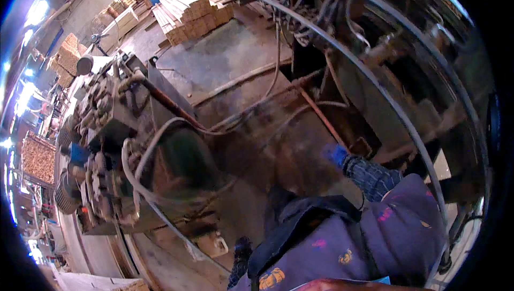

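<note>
My right hand (336,154), in a blue glove, reaches forward from a dark checked oversleeve (372,176). Motion smears its fingers, so whether they grip anything does not show. Right beside it is the lower end of a thin reddish-brown bar (321,114), which slants up and away to the left. I cannot tell if glove and bar touch. A dark, worn floor area (300,162) lies beneath the hand. Of my left side only a dark patterned piece (241,251), perhaps a sleeve, shows at the lower edge; the left hand itself is not visible.
A greasy machine unit (118,125) with hoses stands on the left. Long grey hoses (364,69) arch over the right side before a dark machine frame (423,98). Stacked timber (187,15) lies at the back. A whitish jug (214,245) sits low near the machine.
</note>
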{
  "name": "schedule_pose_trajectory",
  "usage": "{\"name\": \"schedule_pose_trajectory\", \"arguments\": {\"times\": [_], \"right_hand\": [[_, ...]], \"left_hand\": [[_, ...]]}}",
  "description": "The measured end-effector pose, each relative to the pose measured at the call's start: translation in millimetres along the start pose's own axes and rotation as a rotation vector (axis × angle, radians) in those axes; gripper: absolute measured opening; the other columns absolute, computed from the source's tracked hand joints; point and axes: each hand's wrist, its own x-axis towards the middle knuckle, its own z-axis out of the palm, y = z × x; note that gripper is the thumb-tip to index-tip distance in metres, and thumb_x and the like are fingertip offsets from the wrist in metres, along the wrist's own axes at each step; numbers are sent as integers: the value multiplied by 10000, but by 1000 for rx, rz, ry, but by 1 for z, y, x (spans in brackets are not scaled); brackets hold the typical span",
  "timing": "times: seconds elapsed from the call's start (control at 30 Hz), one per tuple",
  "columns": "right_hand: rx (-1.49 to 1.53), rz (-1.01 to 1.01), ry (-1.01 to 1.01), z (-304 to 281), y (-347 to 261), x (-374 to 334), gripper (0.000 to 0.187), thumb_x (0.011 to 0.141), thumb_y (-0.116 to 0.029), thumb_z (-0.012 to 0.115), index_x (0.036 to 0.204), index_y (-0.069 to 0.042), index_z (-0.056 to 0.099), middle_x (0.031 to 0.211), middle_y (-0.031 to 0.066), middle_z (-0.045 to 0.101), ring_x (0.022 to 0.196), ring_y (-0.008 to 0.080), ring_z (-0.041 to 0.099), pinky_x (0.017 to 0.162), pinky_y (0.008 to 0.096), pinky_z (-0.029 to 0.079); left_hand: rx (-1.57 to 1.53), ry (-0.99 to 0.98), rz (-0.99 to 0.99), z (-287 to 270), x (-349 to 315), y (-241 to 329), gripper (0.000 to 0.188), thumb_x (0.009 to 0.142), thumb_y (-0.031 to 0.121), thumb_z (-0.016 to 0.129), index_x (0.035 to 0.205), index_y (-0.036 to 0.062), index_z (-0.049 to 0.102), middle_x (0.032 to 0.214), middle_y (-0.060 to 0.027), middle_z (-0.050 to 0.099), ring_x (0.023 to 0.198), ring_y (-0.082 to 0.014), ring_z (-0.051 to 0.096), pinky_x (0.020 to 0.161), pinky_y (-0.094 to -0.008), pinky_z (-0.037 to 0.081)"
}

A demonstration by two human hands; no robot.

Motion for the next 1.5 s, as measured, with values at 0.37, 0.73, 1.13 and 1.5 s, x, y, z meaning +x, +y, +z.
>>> {"name": "schedule_pose_trajectory", "arguments": {"times": [0.37, 0.73, 1.13, 1.5], "right_hand": [[-316, -3, 15, -57, 47, 231, 231, 834, -336, 539, 871, -142, 660, 819, 133, 644, 720, 279, 622, 619, 391, 504], [-148, 398, -30, -108, 151, 534, 376, 828, -418, 559, 831, -51, 638, 775, 130, 631, 730, 242, 599, 659, 392, 476], [419, 63, 388, -239, -42, 914, 325, 819, -351, 620, 875, -32, 647, 753, 107, 629, 729, 200, 597, 674, 351, 476], [697, 787, 219, -201, -117, 1077, 311, 830, -317, 634, 913, -20, 665, 848, 96, 657, 802, 162, 600, 722, 331, 478]], "left_hand": [[-415, -348, -48, -50, 381, -113, 336, 804, 338, 586, 1072, 134, 589, 1054, -96, 587, 956, -269, 561, 800, -404, 459], [-1681, 236, -873, -156, 775, -215, 462, 814, 487, 523, 1090, 118, 544, 1084, -94, 541, 878, -268, 563, 712, -404, 463], [-1936, 219, -1285, -189, 999, -406, 641, 800, 631, 385, 1201, 137, 461, 1285, -128, 418, 1016, -300, 501, 827, -434, 410], [-1943, 98, -1061, -309, 1277, -576, 654, 890, 427, 438, 1419, 156, 165, 1424, -136, 279, 1167, -291, 411, 971, -426, 319]]}}
